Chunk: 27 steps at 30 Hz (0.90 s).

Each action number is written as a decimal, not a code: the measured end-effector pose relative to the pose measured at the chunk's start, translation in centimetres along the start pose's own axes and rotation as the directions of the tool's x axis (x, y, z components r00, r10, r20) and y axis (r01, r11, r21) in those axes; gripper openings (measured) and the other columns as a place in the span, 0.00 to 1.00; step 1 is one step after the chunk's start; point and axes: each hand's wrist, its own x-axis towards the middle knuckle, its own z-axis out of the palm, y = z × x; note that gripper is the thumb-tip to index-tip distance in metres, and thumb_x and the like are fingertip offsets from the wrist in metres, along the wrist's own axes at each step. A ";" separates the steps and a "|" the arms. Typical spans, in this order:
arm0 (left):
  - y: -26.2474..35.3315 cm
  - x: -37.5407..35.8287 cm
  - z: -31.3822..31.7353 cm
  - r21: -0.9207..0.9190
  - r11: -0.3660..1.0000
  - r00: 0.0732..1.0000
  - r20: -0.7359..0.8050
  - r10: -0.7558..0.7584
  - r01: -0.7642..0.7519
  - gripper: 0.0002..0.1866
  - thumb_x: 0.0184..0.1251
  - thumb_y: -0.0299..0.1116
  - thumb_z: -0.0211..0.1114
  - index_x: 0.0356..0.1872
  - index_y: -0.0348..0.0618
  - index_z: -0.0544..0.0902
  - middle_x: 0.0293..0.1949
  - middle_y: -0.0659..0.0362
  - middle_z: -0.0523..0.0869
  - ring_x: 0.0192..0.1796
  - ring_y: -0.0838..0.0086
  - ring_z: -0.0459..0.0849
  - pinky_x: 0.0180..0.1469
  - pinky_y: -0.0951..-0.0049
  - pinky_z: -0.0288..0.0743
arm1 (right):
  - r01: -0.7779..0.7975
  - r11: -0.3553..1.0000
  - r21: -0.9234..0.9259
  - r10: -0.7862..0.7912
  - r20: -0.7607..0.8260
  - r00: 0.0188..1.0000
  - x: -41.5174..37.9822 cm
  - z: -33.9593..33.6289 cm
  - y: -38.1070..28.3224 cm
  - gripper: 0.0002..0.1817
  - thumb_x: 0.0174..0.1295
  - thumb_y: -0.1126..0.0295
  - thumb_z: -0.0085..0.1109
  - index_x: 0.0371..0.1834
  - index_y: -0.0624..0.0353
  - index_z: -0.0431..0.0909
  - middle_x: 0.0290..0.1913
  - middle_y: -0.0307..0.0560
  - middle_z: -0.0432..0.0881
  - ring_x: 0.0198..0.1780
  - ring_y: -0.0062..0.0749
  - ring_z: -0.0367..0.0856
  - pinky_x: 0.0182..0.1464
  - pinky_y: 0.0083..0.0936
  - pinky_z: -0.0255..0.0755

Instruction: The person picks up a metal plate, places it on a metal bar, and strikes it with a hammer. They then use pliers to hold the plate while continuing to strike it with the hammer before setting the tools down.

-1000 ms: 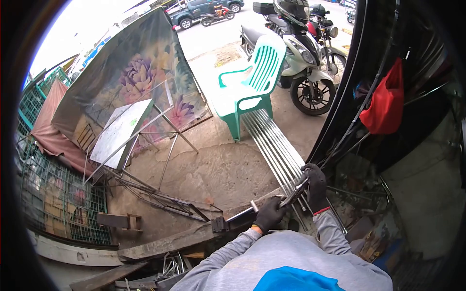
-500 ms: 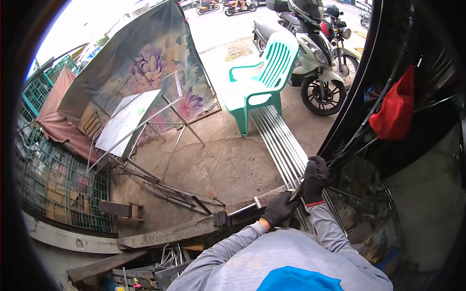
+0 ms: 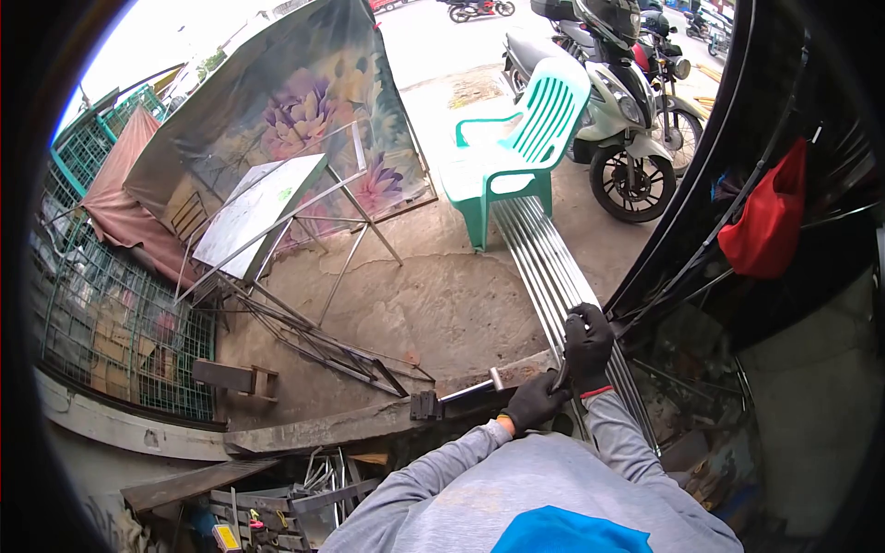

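Observation:
Several shiny metal tubes (image 3: 539, 263) lie side by side, running from under the green plastic chair (image 3: 525, 138) back to my body. My right hand (image 3: 588, 346), in a dark glove with a red cuff, is closed over the tubes. Just left of it, my left hand (image 3: 535, 402), in a dark glove with a yellowish cuff, is closed around a small dark tool (image 3: 560, 376) whose shape is partly hidden between the hands. A hammer-like metal piece (image 3: 496, 378) lies left of the hands.
A tilted white board on a metal frame (image 3: 258, 212) stands at left before a flowered tarp (image 3: 323, 120). Motorcycles (image 3: 631, 138) are parked beyond the chair. A red bag (image 3: 765, 217) hangs at right. A ledge (image 3: 323, 435) and scrap metal (image 3: 323, 484) are near my body.
The view has shifted, so the surroundings appear further right. My right hand has moved slightly left relative to the tubes, and the dark tool is less visible.

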 end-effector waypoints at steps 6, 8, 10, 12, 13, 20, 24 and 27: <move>-1.2 -0.3 0.2 0.005 0.999 0.999 -0.015 0.035 -0.035 0.23 0.72 0.52 0.70 0.54 0.43 0.86 0.47 0.41 0.89 0.53 0.41 0.88 0.55 0.46 0.79 | 0.090 0.995 0.033 -0.090 -0.011 0.996 -0.8 0.5 -0.2 0.07 0.67 0.75 0.61 0.42 0.63 0.87 0.30 0.50 0.87 0.28 0.33 0.86 0.34 0.33 0.79; -1.0 -0.5 0.2 0.006 1.000 0.999 -0.018 0.029 -0.029 0.23 0.71 0.52 0.71 0.52 0.42 0.86 0.46 0.41 0.89 0.53 0.41 0.88 0.54 0.46 0.79 | 0.153 0.988 0.010 -0.153 -0.017 0.988 -0.7 0.6 -0.4 0.06 0.68 0.76 0.60 0.42 0.63 0.86 0.29 0.49 0.87 0.27 0.32 0.86 0.32 0.32 0.79; -0.7 -0.6 0.1 0.016 0.999 0.999 -0.038 0.032 -0.032 0.22 0.71 0.52 0.71 0.51 0.42 0.86 0.45 0.41 0.90 0.52 0.41 0.88 0.53 0.46 0.79 | 0.157 0.987 0.039 -0.157 -0.017 0.987 -0.6 0.7 -0.6 0.05 0.68 0.77 0.60 0.41 0.63 0.85 0.29 0.48 0.86 0.27 0.31 0.86 0.32 0.31 0.78; -0.1 -0.8 0.0 0.023 0.999 0.998 -0.055 0.036 -0.035 0.22 0.71 0.52 0.71 0.50 0.43 0.86 0.44 0.41 0.90 0.51 0.41 0.88 0.52 0.46 0.79 | 0.160 0.985 0.064 -0.160 -0.018 0.987 -0.5 0.6 -1.2 0.04 0.68 0.78 0.60 0.41 0.63 0.85 0.28 0.47 0.85 0.27 0.30 0.86 0.31 0.30 0.78; 0.3 -1.0 -0.2 0.043 0.999 0.998 -0.056 0.019 -0.016 0.22 0.72 0.52 0.71 0.51 0.42 0.87 0.44 0.42 0.90 0.50 0.41 0.88 0.52 0.46 0.79 | 0.097 0.991 0.096 -0.098 0.005 0.995 -0.6 0.5 -1.5 0.04 0.68 0.78 0.60 0.41 0.63 0.84 0.28 0.46 0.85 0.28 0.28 0.85 0.31 0.28 0.77; 1.0 -1.3 -0.7 0.138 0.985 0.994 -0.045 -0.097 0.102 0.23 0.71 0.57 0.69 0.48 0.47 0.89 0.43 0.42 0.92 0.48 0.41 0.90 0.49 0.43 0.81 | 0.082 0.990 0.111 -0.088 0.048 0.995 -0.7 1.0 0.3 0.03 0.68 0.77 0.61 0.40 0.63 0.84 0.28 0.44 0.84 0.27 0.26 0.83 0.31 0.28 0.77; 2.2 -0.7 -2.4 0.294 0.942 0.971 0.119 -0.205 0.163 0.27 0.72 0.62 0.65 0.49 0.48 0.91 0.45 0.43 0.93 0.50 0.43 0.92 0.52 0.45 0.83 | 0.028 0.989 0.144 -0.032 0.025 0.999 -1.0 0.8 1.5 0.04 0.68 0.76 0.61 0.40 0.62 0.85 0.27 0.43 0.84 0.27 0.26 0.82 0.32 0.29 0.77; 4.2 -1.1 -3.7 0.499 0.847 0.917 0.224 -0.331 0.183 0.28 0.72 0.62 0.62 0.49 0.48 0.93 0.47 0.43 0.94 0.53 0.44 0.93 0.56 0.48 0.84 | -0.059 0.982 0.179 0.047 0.069 0.996 -1.4 0.6 2.0 0.04 0.68 0.75 0.61 0.40 0.61 0.85 0.27 0.42 0.84 0.27 0.27 0.83 0.32 0.30 0.77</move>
